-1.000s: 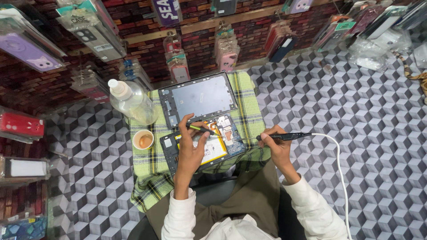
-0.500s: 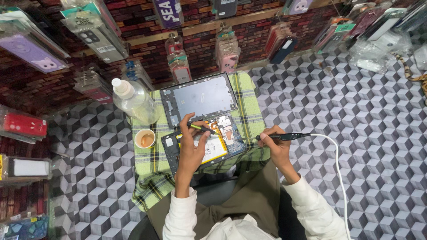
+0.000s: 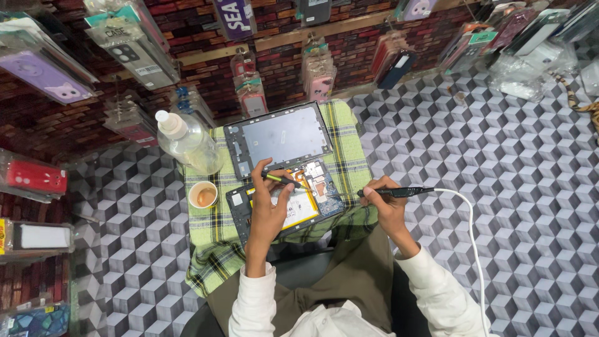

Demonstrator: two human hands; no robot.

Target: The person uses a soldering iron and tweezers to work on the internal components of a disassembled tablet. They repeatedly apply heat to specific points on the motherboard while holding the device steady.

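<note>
An opened tablet (image 3: pixel 312 209) with a yellow-edged white battery and a bare circuit board lies on a green plaid cloth (image 3: pixel 215 249). My left hand (image 3: pixel 269 209) rests on the battery and pinches a slim yellow-and-black tool (image 3: pixel 281 180) over the board. My right hand (image 3: pixel 385 206) grips a black soldering iron (image 3: pixel 399 192) at the tablet's right edge, and its white cable (image 3: pixel 471 237) trails down to the right. The tablet's grey back panel (image 3: pixel 281 140) lies just beyond.
A clear plastic bottle (image 3: pixel 187 145) with a white cap and a small cup (image 3: pixel 203 195) of brown liquid stand at the cloth's left. Packaged phone cases (image 3: pixel 134 47) hang on the brick-patterned wall all around. The floor has a grey cube pattern (image 3: pixel 511 156).
</note>
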